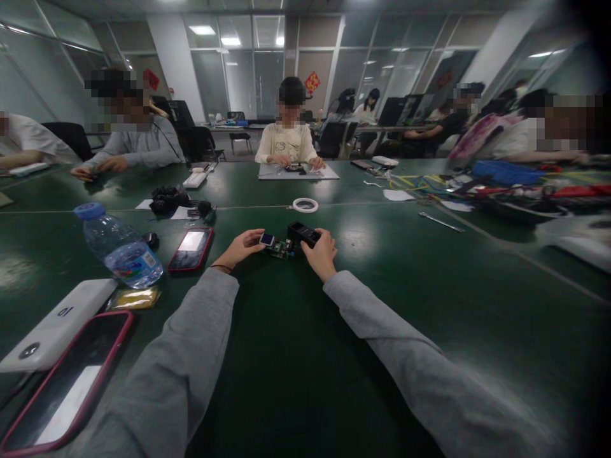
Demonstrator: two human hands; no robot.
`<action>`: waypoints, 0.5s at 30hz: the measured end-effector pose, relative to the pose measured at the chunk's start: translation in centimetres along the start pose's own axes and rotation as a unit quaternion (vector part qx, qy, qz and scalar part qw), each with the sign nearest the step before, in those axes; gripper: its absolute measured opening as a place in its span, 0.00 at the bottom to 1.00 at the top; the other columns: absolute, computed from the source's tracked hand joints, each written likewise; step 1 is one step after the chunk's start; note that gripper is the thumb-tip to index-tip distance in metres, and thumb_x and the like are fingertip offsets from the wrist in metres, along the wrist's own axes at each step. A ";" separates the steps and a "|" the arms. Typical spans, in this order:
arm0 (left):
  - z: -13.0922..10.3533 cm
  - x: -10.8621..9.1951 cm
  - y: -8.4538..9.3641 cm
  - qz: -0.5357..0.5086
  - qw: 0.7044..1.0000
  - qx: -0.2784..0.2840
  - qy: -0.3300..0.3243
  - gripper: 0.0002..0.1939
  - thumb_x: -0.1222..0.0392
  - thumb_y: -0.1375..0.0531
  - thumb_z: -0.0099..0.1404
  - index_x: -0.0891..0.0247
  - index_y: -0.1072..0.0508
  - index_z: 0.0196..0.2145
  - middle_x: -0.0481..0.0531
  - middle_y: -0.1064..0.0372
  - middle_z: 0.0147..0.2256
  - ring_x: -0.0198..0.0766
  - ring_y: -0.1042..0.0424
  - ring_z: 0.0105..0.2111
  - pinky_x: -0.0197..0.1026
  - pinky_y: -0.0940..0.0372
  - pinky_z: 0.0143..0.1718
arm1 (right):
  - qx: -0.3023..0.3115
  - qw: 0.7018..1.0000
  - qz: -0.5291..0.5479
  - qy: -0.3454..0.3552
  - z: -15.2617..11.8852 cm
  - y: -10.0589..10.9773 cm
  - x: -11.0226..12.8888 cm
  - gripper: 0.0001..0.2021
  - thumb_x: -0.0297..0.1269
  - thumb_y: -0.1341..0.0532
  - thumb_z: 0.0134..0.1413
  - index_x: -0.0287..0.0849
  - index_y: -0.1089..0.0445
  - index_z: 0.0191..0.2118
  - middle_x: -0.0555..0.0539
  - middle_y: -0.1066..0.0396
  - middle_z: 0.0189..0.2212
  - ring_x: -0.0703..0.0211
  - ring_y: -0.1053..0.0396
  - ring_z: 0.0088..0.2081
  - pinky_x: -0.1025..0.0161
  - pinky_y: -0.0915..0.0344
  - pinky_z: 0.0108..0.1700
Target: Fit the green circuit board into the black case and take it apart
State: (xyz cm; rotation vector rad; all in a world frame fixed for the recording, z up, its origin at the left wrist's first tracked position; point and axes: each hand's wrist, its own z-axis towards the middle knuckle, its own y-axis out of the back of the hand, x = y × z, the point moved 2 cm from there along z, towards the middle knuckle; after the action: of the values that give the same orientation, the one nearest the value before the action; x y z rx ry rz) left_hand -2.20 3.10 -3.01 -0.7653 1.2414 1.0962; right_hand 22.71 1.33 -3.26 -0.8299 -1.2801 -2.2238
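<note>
Head view: left hand [242, 247] pinches a green circuit board [279, 249] by its screen end, seemingly leaving components exposed; right hand [321, 256] grips a black boxy case [304, 234] just beside it, over a dark-green table [296, 356].

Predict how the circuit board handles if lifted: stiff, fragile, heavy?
Probably fragile: the circuit board has bare components and a small screen exposed. Likely light, being small beside the left hand. Probably stiff, since no sag or bend shows.

Black case [304, 234], green circuit board [279, 249]
</note>
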 end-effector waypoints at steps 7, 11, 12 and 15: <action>-0.4 -0.9 -0.3 0.012 1.000 -0.009 0.014 0.29 0.59 0.34 0.52 0.67 0.34 0.52 0.61 0.33 0.52 0.44 0.32 0.51 0.54 0.43 0.58 | 0.002 1.000 -0.004 0.007 0.0 0.0 0.0 0.26 0.40 0.38 0.47 0.40 0.43 0.53 0.40 0.39 0.50 0.42 0.44 0.52 0.45 0.44 0.50; -0.5 -0.9 -0.4 0.014 1.000 0.000 0.017 0.31 0.60 0.33 0.51 0.66 0.34 0.52 0.60 0.31 0.50 0.43 0.31 0.50 0.54 0.43 0.57 | 0.009 1.000 0.005 0.023 0.1 -0.1 0.0 0.27 0.37 0.40 0.47 0.39 0.44 0.54 0.38 0.39 0.50 0.42 0.43 0.51 0.45 0.43 0.50; -0.5 -0.9 -0.4 0.016 1.000 0.006 0.019 0.32 0.60 0.33 0.50 0.65 0.34 0.53 0.59 0.31 0.49 0.43 0.31 0.50 0.54 0.42 0.57 | 0.012 0.999 0.002 0.032 0.1 -0.2 0.0 0.27 0.36 0.41 0.47 0.39 0.45 0.55 0.38 0.39 0.50 0.42 0.43 0.51 0.44 0.43 0.50; -0.6 -1.1 -0.6 0.022 0.999 0.023 0.023 0.33 0.60 0.32 0.49 0.64 0.34 0.52 0.59 0.30 0.49 0.43 0.31 0.49 0.54 0.42 0.56 | 0.023 0.997 -0.006 0.068 0.1 -0.4 -0.1 0.29 0.32 0.43 0.46 0.38 0.45 0.56 0.36 0.40 0.49 0.41 0.42 0.51 0.42 0.42 0.50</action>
State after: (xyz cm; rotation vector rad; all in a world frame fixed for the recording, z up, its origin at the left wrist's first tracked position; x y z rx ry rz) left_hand -1.84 2.11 -2.13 -0.7345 1.3238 1.0866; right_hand 22.51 1.61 -3.55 -0.6442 -1.2696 -2.2115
